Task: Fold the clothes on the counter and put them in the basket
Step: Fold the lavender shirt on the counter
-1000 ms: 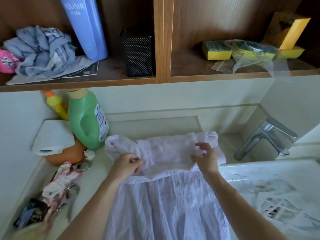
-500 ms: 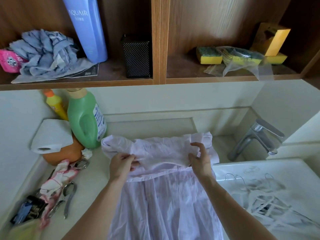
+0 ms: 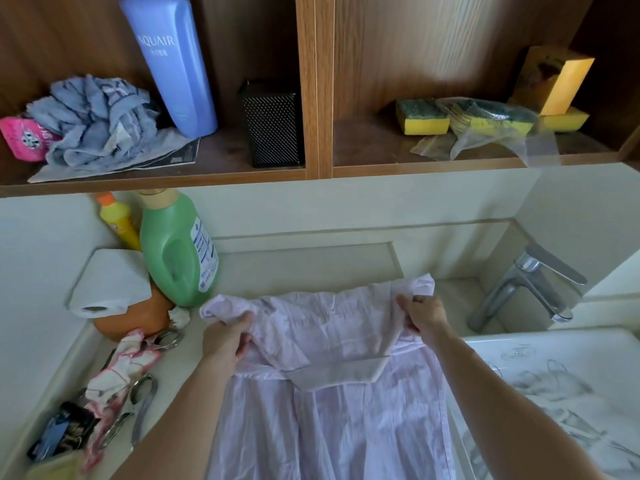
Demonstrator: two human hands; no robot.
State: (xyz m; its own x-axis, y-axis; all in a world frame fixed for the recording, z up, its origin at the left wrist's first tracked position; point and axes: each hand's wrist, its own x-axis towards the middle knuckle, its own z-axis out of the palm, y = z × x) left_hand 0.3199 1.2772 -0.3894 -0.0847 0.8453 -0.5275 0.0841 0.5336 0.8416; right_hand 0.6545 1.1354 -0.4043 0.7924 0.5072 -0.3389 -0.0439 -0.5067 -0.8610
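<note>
The lilac garment (image 3: 329,410) is lying on the counter (image 3: 173,362), its near part flat and unfolded. Its top is being turned down in what is judged a first fold, one edge being gripped by the left hand (image 3: 227,341), the other being pinched by the right hand (image 3: 424,315). No basket is being shown, so placing is left. Beside it, hangers (image 3: 561,389) are being held in a white basin (image 3: 519,341); farther, sponges (image 3: 498,116) in a clear bag (image 3: 485,142).

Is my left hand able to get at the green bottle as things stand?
Probably yes, but only once it lets go: the left hand grips the left edge of the pale shirt, so it is busy now. The green bottle stands just beyond it, and nothing tall sits between them.
</note>
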